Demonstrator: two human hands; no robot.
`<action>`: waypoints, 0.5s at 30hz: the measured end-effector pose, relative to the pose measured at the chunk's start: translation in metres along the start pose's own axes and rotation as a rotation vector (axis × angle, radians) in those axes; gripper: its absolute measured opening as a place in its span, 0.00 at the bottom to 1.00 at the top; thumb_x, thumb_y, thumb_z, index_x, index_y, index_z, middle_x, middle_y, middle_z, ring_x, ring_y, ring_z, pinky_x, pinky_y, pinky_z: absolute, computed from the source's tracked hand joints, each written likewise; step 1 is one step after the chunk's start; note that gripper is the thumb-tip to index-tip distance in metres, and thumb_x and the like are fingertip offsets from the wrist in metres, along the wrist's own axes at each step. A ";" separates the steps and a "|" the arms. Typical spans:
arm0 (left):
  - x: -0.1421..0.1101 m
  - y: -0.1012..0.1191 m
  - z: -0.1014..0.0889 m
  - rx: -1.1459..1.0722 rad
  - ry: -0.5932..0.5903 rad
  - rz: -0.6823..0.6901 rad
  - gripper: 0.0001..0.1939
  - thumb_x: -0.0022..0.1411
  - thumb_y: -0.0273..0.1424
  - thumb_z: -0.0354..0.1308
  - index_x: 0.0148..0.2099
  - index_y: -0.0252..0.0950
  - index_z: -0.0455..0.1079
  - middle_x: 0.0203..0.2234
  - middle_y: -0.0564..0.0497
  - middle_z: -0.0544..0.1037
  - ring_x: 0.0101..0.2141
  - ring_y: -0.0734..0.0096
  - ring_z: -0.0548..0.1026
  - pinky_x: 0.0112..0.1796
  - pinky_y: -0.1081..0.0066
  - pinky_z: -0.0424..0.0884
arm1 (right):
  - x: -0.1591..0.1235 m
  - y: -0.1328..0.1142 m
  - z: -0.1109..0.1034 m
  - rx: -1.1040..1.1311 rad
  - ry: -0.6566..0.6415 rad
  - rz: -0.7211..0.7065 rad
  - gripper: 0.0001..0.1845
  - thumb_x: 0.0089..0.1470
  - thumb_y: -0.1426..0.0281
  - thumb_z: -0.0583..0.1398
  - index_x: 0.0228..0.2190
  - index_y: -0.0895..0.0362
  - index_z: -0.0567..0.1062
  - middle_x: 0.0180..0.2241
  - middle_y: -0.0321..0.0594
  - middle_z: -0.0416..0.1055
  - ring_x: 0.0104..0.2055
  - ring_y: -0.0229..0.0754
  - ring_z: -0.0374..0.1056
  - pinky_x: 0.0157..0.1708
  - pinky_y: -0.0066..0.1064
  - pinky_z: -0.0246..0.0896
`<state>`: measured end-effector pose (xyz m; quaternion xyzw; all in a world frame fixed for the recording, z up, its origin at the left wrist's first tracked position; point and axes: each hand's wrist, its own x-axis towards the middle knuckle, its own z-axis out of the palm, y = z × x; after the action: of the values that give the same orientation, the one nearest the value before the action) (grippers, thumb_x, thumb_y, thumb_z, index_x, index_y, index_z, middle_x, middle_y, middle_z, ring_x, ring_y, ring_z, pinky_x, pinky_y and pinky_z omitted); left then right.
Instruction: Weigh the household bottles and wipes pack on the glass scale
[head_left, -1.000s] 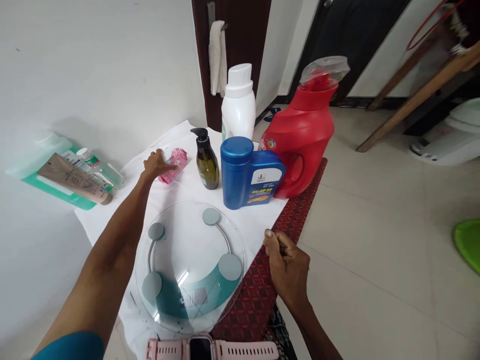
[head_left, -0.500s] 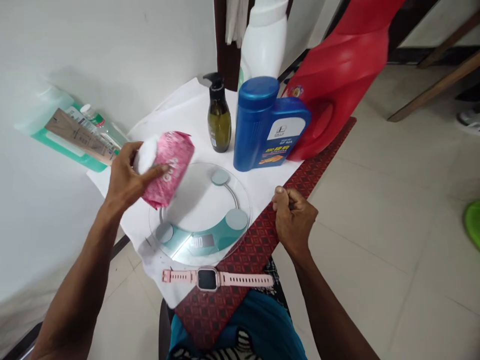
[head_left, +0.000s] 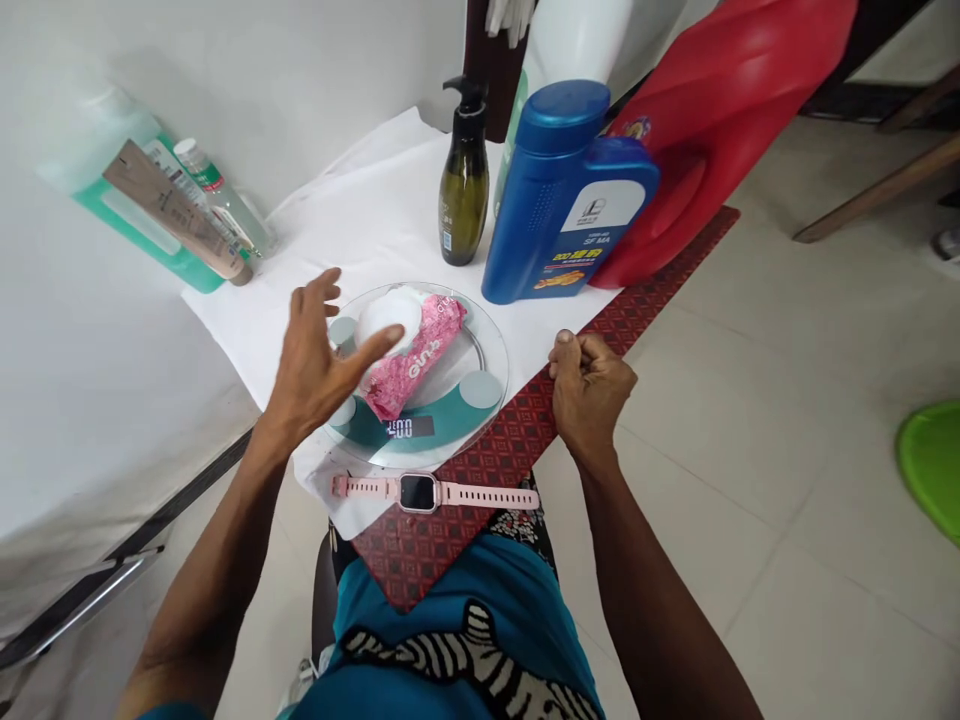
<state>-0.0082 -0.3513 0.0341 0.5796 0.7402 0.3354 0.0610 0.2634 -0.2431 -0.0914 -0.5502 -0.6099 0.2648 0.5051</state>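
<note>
A pink soft pack with a white rounded part [head_left: 421, 352], like a pack of wipes, lies on a round glass weighing scale [head_left: 457, 440]. Lit digits show on the scale's display. My left hand [head_left: 319, 350] is open over the scale's left side, fingers and thumb spread around the pack's white end. It grips nothing; whether the thumb touches the pack I cannot tell. My right hand [head_left: 592, 395] is closed in a fist by the table's right edge, with nothing visible in it. A pink-strapped smartwatch [head_left: 418, 493] lies flat just in front of the scale.
Behind the scale stand a dark pump bottle [head_left: 463, 195], a blue bottle [head_left: 562, 215], a white bottle [head_left: 577, 40] and a big red jug [head_left: 720, 130]. By the wall are a green container [head_left: 142, 235], a brown tube [head_left: 169, 205] and a clear bottle [head_left: 225, 195].
The pink pack has come down from the air onto the scale, and my left hand has let go of it. The view has shifted a little; my right hand stays closed.
</note>
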 end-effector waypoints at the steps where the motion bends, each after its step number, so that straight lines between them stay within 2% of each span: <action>1: -0.005 -0.003 -0.007 -0.021 0.034 -0.021 0.47 0.64 0.61 0.66 0.73 0.41 0.61 0.65 0.37 0.71 0.60 0.47 0.75 0.57 0.48 0.77 | 0.000 0.000 -0.001 -0.004 -0.013 -0.006 0.27 0.69 0.48 0.57 0.23 0.51 0.66 0.20 0.32 0.65 0.24 0.37 0.60 0.31 0.35 0.55; 3: -0.020 -0.012 -0.017 -0.035 0.057 -0.056 0.49 0.62 0.62 0.67 0.74 0.42 0.60 0.66 0.37 0.69 0.62 0.46 0.74 0.59 0.47 0.76 | -0.002 -0.001 -0.004 -0.002 -0.067 -0.006 0.25 0.67 0.49 0.60 0.24 0.51 0.66 0.20 0.30 0.64 0.24 0.36 0.58 0.31 0.34 0.56; 6: -0.051 -0.029 -0.021 -0.006 0.004 -0.081 0.58 0.56 0.64 0.71 0.77 0.44 0.55 0.71 0.35 0.65 0.67 0.40 0.70 0.64 0.40 0.71 | -0.007 -0.003 -0.013 0.013 -0.162 0.003 0.20 0.63 0.52 0.64 0.28 0.51 0.71 0.23 0.31 0.68 0.25 0.38 0.61 0.32 0.34 0.61; 8: -0.072 -0.041 -0.020 0.034 -0.043 -0.104 0.64 0.52 0.64 0.74 0.79 0.43 0.52 0.73 0.33 0.61 0.70 0.35 0.65 0.68 0.35 0.66 | -0.012 -0.003 -0.022 0.000 -0.210 -0.045 0.16 0.63 0.53 0.65 0.32 0.52 0.75 0.29 0.35 0.74 0.31 0.41 0.68 0.36 0.36 0.66; 10: -0.091 -0.052 -0.016 0.071 -0.100 -0.145 0.69 0.49 0.64 0.75 0.81 0.42 0.48 0.74 0.32 0.59 0.73 0.31 0.61 0.69 0.32 0.62 | -0.018 -0.001 -0.029 -0.049 -0.256 -0.170 0.15 0.64 0.53 0.66 0.39 0.51 0.79 0.38 0.41 0.79 0.40 0.48 0.73 0.45 0.42 0.71; 12: -0.103 -0.060 -0.011 0.090 -0.162 -0.188 0.72 0.48 0.64 0.76 0.82 0.41 0.45 0.74 0.30 0.58 0.74 0.29 0.59 0.69 0.30 0.62 | -0.024 0.002 -0.034 -0.110 -0.316 -0.324 0.21 0.63 0.49 0.67 0.47 0.51 0.81 0.47 0.46 0.80 0.51 0.55 0.74 0.55 0.51 0.71; 15: -0.112 -0.065 -0.004 0.108 -0.224 -0.228 0.73 0.49 0.63 0.76 0.82 0.40 0.42 0.74 0.28 0.60 0.73 0.27 0.60 0.69 0.28 0.62 | -0.034 0.007 -0.034 -0.194 -0.413 -0.471 0.37 0.58 0.41 0.69 0.58 0.52 0.77 0.59 0.53 0.76 0.63 0.64 0.69 0.64 0.62 0.64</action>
<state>-0.0274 -0.4601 -0.0336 0.5281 0.8066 0.2194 0.1492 0.2929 -0.2814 -0.0968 -0.3744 -0.8323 0.1873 0.3632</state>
